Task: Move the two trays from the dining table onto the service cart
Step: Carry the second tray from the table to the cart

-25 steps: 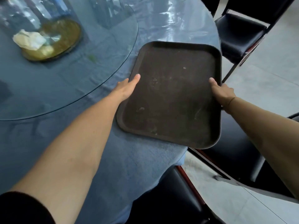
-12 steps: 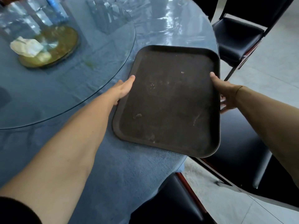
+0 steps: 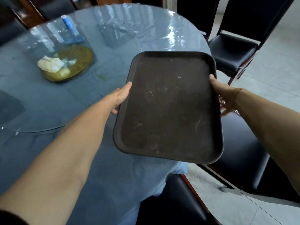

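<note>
Fingers: left hand (image 3: 121, 97) and right hand (image 3: 224, 96) clamp the tray (image 3: 168, 108) by its long edges, thumbs on the rim.
Tray: lifted over the dining table (image 3: 48, 151) edge, at 3 o'clock.
Axis: long side runs 12 to 6, between both hands.
Cart: not visible.
</note>
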Demonstrator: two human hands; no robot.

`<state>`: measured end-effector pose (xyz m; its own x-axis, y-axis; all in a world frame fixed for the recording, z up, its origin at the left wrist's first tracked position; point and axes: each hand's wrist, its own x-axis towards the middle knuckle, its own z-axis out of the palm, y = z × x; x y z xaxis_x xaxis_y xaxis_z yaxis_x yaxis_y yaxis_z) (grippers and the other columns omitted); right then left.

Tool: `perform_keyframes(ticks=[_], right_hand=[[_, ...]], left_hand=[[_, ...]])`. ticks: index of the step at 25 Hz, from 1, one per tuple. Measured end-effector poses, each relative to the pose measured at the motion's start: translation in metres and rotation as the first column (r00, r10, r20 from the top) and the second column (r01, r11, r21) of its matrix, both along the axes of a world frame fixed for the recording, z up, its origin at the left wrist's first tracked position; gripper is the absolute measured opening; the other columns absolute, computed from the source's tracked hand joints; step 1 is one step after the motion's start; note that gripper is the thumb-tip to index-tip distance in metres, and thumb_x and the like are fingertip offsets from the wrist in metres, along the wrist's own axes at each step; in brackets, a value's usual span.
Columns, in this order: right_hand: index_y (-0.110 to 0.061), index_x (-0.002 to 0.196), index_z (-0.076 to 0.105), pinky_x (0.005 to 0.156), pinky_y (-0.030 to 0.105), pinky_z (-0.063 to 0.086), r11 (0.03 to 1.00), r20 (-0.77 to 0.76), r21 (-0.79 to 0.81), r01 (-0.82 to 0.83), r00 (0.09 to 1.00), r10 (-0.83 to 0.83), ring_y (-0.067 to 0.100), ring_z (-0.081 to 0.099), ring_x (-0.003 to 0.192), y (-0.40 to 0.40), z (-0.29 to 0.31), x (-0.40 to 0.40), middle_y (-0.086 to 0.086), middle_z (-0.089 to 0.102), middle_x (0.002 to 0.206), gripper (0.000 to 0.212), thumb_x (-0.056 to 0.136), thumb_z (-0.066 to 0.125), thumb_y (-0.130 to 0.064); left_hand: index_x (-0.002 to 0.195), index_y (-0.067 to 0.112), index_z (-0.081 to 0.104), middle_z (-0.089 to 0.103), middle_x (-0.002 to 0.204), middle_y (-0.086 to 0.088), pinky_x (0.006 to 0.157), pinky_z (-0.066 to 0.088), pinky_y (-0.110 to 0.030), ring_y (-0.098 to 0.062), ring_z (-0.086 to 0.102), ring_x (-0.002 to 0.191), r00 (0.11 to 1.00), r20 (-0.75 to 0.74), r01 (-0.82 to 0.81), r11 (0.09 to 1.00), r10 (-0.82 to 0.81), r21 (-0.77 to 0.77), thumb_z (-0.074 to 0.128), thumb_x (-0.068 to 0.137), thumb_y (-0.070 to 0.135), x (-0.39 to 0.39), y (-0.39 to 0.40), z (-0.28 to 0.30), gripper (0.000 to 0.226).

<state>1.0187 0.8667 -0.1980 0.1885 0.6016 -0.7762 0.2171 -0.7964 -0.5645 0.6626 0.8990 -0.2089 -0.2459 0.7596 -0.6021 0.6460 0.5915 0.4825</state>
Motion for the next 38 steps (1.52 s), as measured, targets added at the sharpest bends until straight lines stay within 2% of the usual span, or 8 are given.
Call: perform_keyframes(ticks=[5,11,15,18,22,29,33,38], right_hand=[[-0.016,0.133,0.042,0.078,0.054,0.048,1.000,-0.017,0.023,0.011,1.000,-0.010,0.038,0.049,0.113,-0.050,0.043,-0.018,0.012,0.047,0.131,0.097,0.072,0.032,-0.091],[-0.018,0.139,0.046,0.091,0.053,0.039,0.997,0.013,0.069,0.042,0.999,-0.043,0.033,0.044,0.127,-0.137,0.100,-0.044,0.009,0.047,0.139,0.098,0.074,0.028,-0.090],[-0.014,0.116,0.057,0.094,0.046,0.044,0.982,0.036,0.162,0.097,0.994,-0.105,0.028,0.055,0.104,-0.197,0.137,-0.056,0.007,0.059,0.104,0.088,0.077,0.028,-0.087],[-0.013,0.091,0.059,0.078,0.038,0.043,0.967,0.049,0.222,0.125,0.989,-0.139,0.021,0.057,0.077,-0.245,0.162,-0.068,0.004,0.061,0.086,0.078,0.081,0.029,-0.084],[-0.011,0.086,0.059,0.055,0.028,0.035,0.948,0.050,0.265,0.176,0.979,-0.196,0.018,0.054,0.066,-0.311,0.194,-0.081,0.004,0.058,0.074,0.078,0.083,0.027,-0.082],[-0.013,0.076,0.057,0.055,0.029,0.033,0.934,0.104,0.277,0.227,0.959,-0.264,0.021,0.059,0.056,-0.402,0.224,-0.085,0.005,0.062,0.063,0.084,0.077,0.024,-0.089],[-0.012,0.076,0.058,0.046,0.020,0.043,0.926,0.098,0.246,0.288,0.942,-0.319,0.018,0.054,0.059,-0.445,0.227,-0.075,0.005,0.058,0.072,0.088,0.069,0.027,-0.094],[-0.009,0.067,0.058,0.042,0.025,0.047,0.885,0.009,0.216,0.412,0.906,-0.424,0.020,0.058,0.046,-0.495,0.236,-0.045,0.006,0.057,0.064,0.092,0.057,0.039,-0.098]], left_hand=[[0.151,0.027,0.036,0.044,0.151,-0.012,0.084,0.047,-0.049,-0.037,0.047,0.130,1.000,-0.019,0.011,1.000,-0.011,0.000,0.018,0.081,0.085,-0.018,-0.053,0.048,0.093],[0.147,0.028,0.043,0.051,0.144,-0.012,0.075,0.050,-0.043,-0.035,0.052,0.125,0.999,0.009,0.044,0.999,-0.044,0.014,0.018,0.081,0.085,-0.034,-0.142,0.098,0.090],[0.138,0.025,0.053,0.062,0.129,-0.011,0.072,0.051,-0.038,-0.030,0.060,0.112,0.996,0.053,0.071,0.997,-0.073,0.027,0.016,0.086,0.082,-0.042,-0.203,0.132,0.086],[0.124,0.025,0.060,0.068,0.104,-0.008,0.062,0.048,-0.032,-0.023,0.063,0.094,0.990,0.109,0.087,0.995,-0.091,0.045,0.015,0.088,0.080,-0.051,-0.246,0.157,0.080],[0.119,0.019,0.062,0.065,0.103,-0.010,0.061,0.048,-0.031,-0.022,0.061,0.089,0.978,0.132,0.152,0.985,-0.162,0.084,0.015,0.089,0.079,-0.061,-0.295,0.191,0.082],[0.092,0.013,0.064,0.063,0.093,-0.013,0.062,0.054,-0.035,-0.023,0.063,0.080,0.941,0.132,0.299,0.948,-0.312,0.110,0.019,0.089,0.079,-0.068,-0.352,0.225,0.080],[0.084,0.011,0.065,0.064,0.085,-0.012,0.059,0.054,-0.032,-0.023,0.063,0.075,0.922,0.138,0.345,0.929,-0.362,0.131,0.019,0.088,0.080,-0.059,-0.366,0.229,0.082],[0.083,0.008,0.066,0.068,0.083,-0.015,0.056,0.057,-0.032,-0.025,0.068,0.072,0.884,0.161,0.422,0.897,-0.440,0.132,0.021,0.082,0.086,-0.021,-0.373,0.229,0.091]])
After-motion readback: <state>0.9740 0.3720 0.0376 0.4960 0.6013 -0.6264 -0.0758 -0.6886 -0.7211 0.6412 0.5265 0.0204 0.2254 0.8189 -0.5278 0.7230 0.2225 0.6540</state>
